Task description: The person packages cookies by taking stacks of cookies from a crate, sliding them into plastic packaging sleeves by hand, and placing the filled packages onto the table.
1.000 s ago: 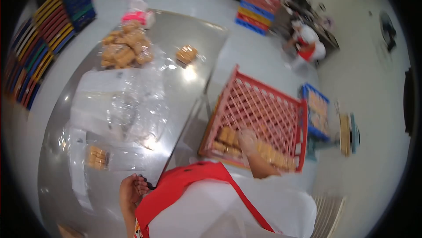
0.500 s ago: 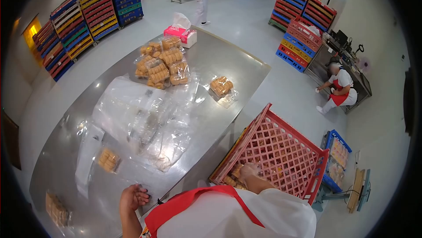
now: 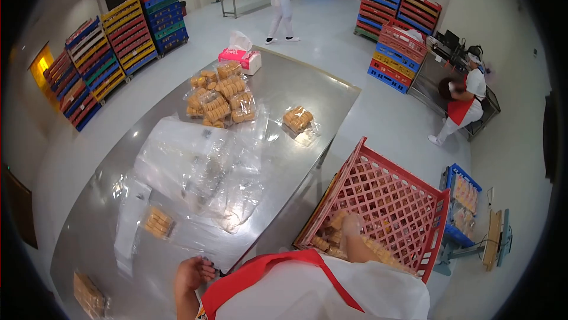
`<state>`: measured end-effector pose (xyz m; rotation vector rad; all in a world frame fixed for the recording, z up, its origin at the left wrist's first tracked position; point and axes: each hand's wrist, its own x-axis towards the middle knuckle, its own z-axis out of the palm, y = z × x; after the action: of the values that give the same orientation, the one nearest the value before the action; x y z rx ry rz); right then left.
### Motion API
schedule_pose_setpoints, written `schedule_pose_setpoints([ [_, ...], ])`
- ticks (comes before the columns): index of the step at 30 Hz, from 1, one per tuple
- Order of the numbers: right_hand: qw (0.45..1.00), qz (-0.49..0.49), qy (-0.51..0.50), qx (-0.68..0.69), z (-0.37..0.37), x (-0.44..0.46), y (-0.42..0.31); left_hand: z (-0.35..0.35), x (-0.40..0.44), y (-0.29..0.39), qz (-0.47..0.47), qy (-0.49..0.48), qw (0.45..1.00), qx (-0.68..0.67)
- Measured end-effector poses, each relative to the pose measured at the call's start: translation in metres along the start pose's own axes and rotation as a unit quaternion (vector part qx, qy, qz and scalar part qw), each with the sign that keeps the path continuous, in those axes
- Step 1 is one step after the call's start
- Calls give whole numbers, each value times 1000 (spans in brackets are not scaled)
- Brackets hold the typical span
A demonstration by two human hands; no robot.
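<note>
My left hand (image 3: 197,272) is held palm up by the near edge of the steel table (image 3: 296,83), fingers loosely curled and nothing seen in them. To its left lies a clear pack of round biscuits (image 3: 158,222), on flat plastic bags (image 3: 183,154). My right hand (image 3: 352,225) reaches down into a red plastic crate (image 3: 387,169), beside packed biscuits (image 3: 334,234). Its fingertips are hidden, so I cannot tell whether they grip a pack. Across the table are a heap of biscuit packs (image 3: 222,96) and a single pack (image 3: 297,119).
A pink tissue box (image 3: 241,60) stands at the table's far end. Another biscuit pack (image 3: 89,295) lies at the near left. Stacked crates (image 3: 127,27) line the back. One co-worker (image 3: 467,98) is at a right-hand bench, another person (image 3: 282,3) at the back. A blue crate (image 3: 460,204) is beyond the red one.
My right hand has shifted slightly within the red crate, and more biscuits show beside it. The co-worker on the right has risen from a crouch. The person at the back has moved.
</note>
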<state>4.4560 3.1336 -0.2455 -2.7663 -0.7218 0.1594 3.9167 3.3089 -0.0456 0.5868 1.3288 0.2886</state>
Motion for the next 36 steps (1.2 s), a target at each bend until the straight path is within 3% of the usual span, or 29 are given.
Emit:
schedule_pose_setpoints([
  [2,981,48,69,172,-70,-11,-39,-5,-10,-2,0,-16,996,88],
  [4,989,-112,71,68,-138,-16,-66,3,-42,15,48,-18,977,205],
  [6,972,-190,13,141,-238,-42,-117,11,-63,29,127,-17,953,274],
  [7,963,-205,-21,176,-291,-66,-148,17,-65,36,216,-20,929,300],
  [8,951,-219,-54,211,-322,-86,-171,23,-68,45,302,-25,896,324],
  [9,894,-291,-92,328,-326,-93,-179,34,-72,55,388,-29,855,342],
  [11,788,-395,-178,437,-353,-119,-207,72,-106,86,535,-28,725,432],
  [12,756,-431,-229,436,-374,-139,-233,86,-114,96,566,-55,689,450],
  [13,773,-475,-247,341,-377,-148,-253,92,-119,103,597,-81,650,464],
  [16,756,-601,-233,116,-377,-177,-306,97,-112,106,570,-298,669,372],
  [17,737,-637,-217,54,-377,-184,-317,94,-112,98,530,-321,714,326],
  [20,737,-658,-119,101,-361,-152,-332,81,-95,72,447,-353,798,197],
  [21,795,-533,-246,153,-389,-127,-339,78,-100,69,426,-347,816,178],
  [22,813,-541,-185,116,-383,-55,-332,73,-96,62,419,-345,825,159],
  [23,878,-362,-189,250,-450,-69,-334,64,-87,54,413,-342,833,140],
  [25,940,-239,-111,216,-510,26,-305,56,-85,46,407,-329,846,99],
  [26,967,-202,-8,157,-539,55,-282,54,-87,41,406,-320,853,74],
  [27,959,-54,271,62,-564,5,-284,52,-88,38,406,-310,858,48],
  [28,872,37,462,-159,-565,8,-274,51,-90,35,405,-297,863,44],
  [30,934,-123,332,51,-608,30,-264,50,-92,35,416,-271,868,27],
  [32,874,-59,469,-114,-611,1,-284,53,-85,33,431,-261,864,8],
  [34,854,-55,499,-135,-607,-7,-282,51,-79,33,448,-251,858,2],
  [36,889,-146,434,-30,-609,6,-293,55,-70,28,472,-235,850,-28],
])
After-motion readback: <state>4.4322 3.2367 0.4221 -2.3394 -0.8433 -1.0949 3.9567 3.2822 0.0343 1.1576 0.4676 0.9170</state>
